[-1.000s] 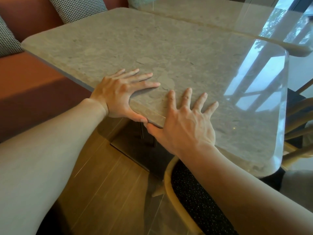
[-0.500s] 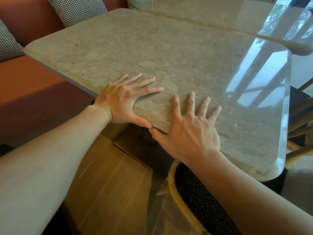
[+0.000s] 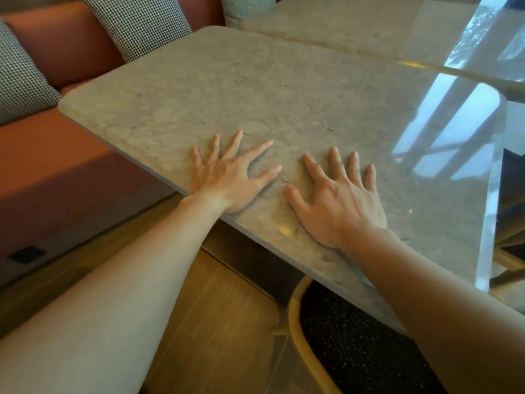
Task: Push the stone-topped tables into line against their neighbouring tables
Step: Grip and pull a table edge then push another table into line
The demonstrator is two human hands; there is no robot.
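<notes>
Now my left hand (image 3: 227, 180) and right hand (image 3: 338, 206) are pressing flat, fingers spread, by the near edge of the table (image 3: 255, 89), which is stretching toward the next table (image 3: 355, 27).

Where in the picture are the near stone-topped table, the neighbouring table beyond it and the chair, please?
near stone-topped table (image 3: 255, 95), head view, bare middle of its top.
neighbouring table (image 3: 355, 27), head view, bare top beyond the seam.
chair (image 3: 369, 354), head view, dark speckled seat.
</notes>
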